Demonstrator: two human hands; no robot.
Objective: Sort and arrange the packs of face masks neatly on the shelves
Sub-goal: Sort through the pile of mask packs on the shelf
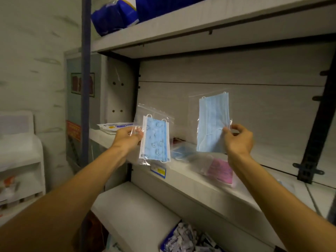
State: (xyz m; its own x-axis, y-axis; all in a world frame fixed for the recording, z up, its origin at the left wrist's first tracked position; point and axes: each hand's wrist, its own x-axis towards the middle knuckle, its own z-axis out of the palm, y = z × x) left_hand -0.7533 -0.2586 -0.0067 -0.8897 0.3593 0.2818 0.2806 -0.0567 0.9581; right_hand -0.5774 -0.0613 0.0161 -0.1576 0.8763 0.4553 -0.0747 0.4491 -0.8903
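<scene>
My left hand (128, 138) pinches the left edge of a clear pack of patterned blue face masks (155, 140), held upright above the front of the middle shelf (209, 180). My right hand (238, 140) pinches the right edge of a clear pack of plain blue face masks (211, 122), also upright, a little higher and nearer the back wall. On the shelf below them lie a pink mask pack (221, 170) and another blue mask pack (181, 152). A white pack with blue print (114, 126) lies at the shelf's left end.
The upper shelf (181, 22) carries blue and white bags (116, 15). A bin of small wrapped items (187, 239) sits on the lower shelf. A blue upright post (85, 79) stands at the left, a black bracket (314, 135) at the right, a white cabinet (21, 157) far left.
</scene>
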